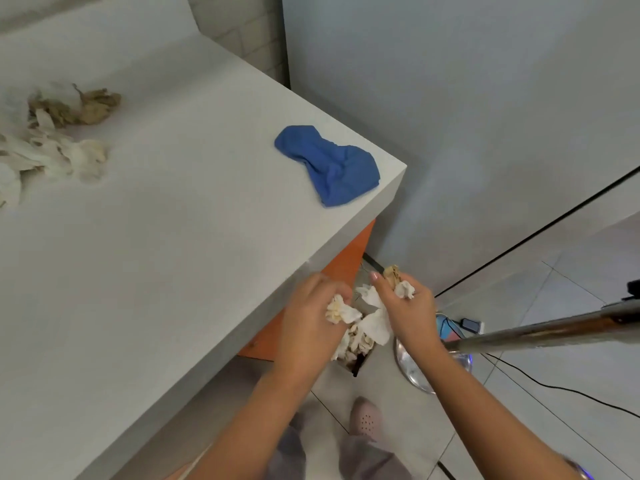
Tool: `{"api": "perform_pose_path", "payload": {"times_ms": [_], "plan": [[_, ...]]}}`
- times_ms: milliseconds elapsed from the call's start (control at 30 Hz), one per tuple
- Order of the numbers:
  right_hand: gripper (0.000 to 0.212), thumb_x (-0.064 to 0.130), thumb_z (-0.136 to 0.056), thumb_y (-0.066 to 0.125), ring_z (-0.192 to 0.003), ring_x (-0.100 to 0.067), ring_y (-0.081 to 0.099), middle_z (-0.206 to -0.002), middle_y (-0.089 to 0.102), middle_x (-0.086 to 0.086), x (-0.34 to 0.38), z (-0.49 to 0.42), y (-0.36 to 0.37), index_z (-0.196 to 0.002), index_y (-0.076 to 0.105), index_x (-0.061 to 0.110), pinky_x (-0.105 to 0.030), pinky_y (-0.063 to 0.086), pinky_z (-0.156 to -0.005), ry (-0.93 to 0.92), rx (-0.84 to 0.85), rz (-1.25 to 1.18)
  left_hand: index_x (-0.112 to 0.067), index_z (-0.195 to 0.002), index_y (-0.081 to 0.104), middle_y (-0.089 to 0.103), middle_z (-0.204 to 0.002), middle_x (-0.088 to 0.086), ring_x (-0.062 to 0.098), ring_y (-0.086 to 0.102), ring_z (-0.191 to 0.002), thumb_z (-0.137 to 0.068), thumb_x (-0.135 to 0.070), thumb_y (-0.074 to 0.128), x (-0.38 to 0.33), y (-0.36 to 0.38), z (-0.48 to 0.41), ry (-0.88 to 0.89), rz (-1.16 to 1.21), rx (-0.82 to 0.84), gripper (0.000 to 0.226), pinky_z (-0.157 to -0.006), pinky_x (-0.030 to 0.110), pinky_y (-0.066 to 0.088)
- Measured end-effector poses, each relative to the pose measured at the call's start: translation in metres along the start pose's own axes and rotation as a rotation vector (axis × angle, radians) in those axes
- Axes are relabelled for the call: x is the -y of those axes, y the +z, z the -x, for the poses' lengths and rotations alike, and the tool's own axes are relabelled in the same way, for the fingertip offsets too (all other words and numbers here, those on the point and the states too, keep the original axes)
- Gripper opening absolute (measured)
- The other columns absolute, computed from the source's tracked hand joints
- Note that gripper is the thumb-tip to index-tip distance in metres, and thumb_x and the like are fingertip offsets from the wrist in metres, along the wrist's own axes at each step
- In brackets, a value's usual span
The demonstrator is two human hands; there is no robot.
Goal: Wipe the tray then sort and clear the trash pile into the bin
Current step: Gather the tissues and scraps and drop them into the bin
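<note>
Our left hand (308,317) and right hand (407,308) each clutch crumpled white tissue wads (338,310) — we should centre them above the small square floor bin (356,367) before letting go.

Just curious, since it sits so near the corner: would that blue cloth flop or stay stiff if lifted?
Probably floppy: the cloth lies bunched in soft folds, pinched at its middle. Likely light, since it looks thin and lies low on the counter. Pushed, it would probably crumple or slide rather than roll.
</note>
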State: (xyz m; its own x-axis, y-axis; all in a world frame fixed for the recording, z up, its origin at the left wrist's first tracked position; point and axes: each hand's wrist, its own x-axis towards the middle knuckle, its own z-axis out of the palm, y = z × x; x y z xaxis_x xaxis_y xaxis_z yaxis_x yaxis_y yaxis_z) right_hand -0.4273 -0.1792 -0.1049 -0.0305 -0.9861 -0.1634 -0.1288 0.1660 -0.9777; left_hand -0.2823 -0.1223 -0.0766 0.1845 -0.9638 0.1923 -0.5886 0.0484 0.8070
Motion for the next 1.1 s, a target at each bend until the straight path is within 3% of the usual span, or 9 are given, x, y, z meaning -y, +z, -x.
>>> {"api": "perform_pose_path", "payload": {"times_ms": [133,367,433,567,667,767,867,1000,1100], "plan": [[0.038,0.026,-0.081,0.073,-0.05,-0.008,0.045,-0.048,0.047,0.009,-0.069,-0.021,-0.024,-0.053,0.048,0.019,-0.025,0.039,-0.053,0.151,-0.003,0.033,-0.021,-0.081,0.068,0.059,-0.083,-0.004,0.002,0.056,-0.08,-0.065,0.001,0.068,0.033,0.061,0.001,-0.125,0.1,0.02,0.027,-0.071,0.007,0.04],[0.035,0.039,-0.079,0.072,-0.058,-0.016,0.054,-0.056,0.058,0.001,-0.21,-0.068,-0.022,-0.061,0.056,0.014,-0.032,0.046,-0.06,0.387,-0.039,0.132,-0.013,-0.091,0.071,0.069,-0.079,-0.003,0.019,0.063,-0.075,-0.081,0.0,0.066,0.16,0.169,-0.001,-0.733,0.238,-0.021,0.017,-0.064,0.019,0.048],[0.039,0.037,-0.081,0.071,-0.054,-0.014,0.046,-0.052,0.05,0.005,-0.249,-0.081,-0.015,-0.055,0.049,0.017,-0.03,0.038,-0.057,0.407,-0.051,0.19,-0.01,-0.094,0.071,0.068,-0.078,-0.003,0.02,0.062,-0.078,-0.081,-0.003,0.068,0.193,0.198,-0.002,-0.819,0.201,-0.03,0.015,-0.062,0.016,0.047],[0.041,0.041,-0.082,0.07,-0.052,-0.006,0.045,-0.052,0.049,0.009,-0.316,-0.102,-0.001,-0.053,0.045,0.025,-0.023,0.033,-0.05,0.455,-0.05,0.281,-0.008,-0.107,0.067,0.069,-0.096,0.011,0.028,0.063,-0.091,-0.083,-0.029,0.07,0.252,0.251,-0.004,-0.951,0.083,0.072,0.033,-0.076,0.033,0.05],[0.038,0.043,-0.084,0.066,-0.055,-0.007,0.049,-0.056,0.053,0.009,-0.364,-0.116,0.011,-0.057,0.047,0.025,-0.018,0.035,-0.051,0.49,-0.059,0.287,-0.015,-0.107,0.06,0.062,-0.1,0.006,0.021,0.056,-0.091,-0.087,-0.023,0.061,0.284,0.285,-0.011,-0.987,0.195,0.19,0.022,-0.072,0.03,0.044],[0.036,0.056,-0.082,0.06,-0.076,-0.014,0.059,-0.082,0.063,0.005,-0.409,-0.126,0.023,-0.085,0.062,0.02,-0.022,0.04,-0.069,0.595,-0.022,0.274,-0.011,-0.095,0.052,0.052,-0.085,0.006,0.016,0.046,-0.071,-0.089,0.002,0.043,0.312,0.315,-0.017,-0.995,0.252,0.296,0.017,-0.058,0.02,0.039],[0.093,0.082,-0.062,0.046,-0.097,-0.022,0.062,-0.102,0.065,-0.002,-0.447,-0.134,0.03,-0.129,0.053,0.018,-0.034,0.049,-0.09,0.702,0.083,0.266,-0.008,-0.117,0.049,0.048,-0.097,0.009,0.013,0.041,-0.062,-0.085,0.011,0.042,0.344,0.338,-0.011,-0.924,0.131,0.475,0.037,-0.04,0.011,0.032],[0.084,0.068,-0.084,0.046,-0.13,-0.028,0.045,-0.142,0.047,-0.006,-0.464,-0.135,0.032,-0.15,0.022,0.021,-0.043,0.035,-0.109,0.748,0.269,0.34,-0.012,-0.144,0.027,0.04,-0.129,-0.001,0.017,0.046,-0.11,-0.088,0.006,0.052,0.357,0.347,-0.003,-0.806,0.09,0.695,0.064,-0.075,0.017,0.042],[0.076,0.062,-0.09,0.041,-0.134,-0.028,0.041,-0.146,0.044,-0.008,-0.463,-0.132,0.029,-0.151,0.019,0.022,-0.04,0.032,-0.11,0.736,0.311,0.365,-0.011,-0.144,0.029,0.036,-0.144,0.002,0.018,0.039,-0.13,-0.09,0.0,0.053,0.352,0.341,-0.001,-0.765,0.059,0.725,0.061,-0.099,0.026,0.038]]}}
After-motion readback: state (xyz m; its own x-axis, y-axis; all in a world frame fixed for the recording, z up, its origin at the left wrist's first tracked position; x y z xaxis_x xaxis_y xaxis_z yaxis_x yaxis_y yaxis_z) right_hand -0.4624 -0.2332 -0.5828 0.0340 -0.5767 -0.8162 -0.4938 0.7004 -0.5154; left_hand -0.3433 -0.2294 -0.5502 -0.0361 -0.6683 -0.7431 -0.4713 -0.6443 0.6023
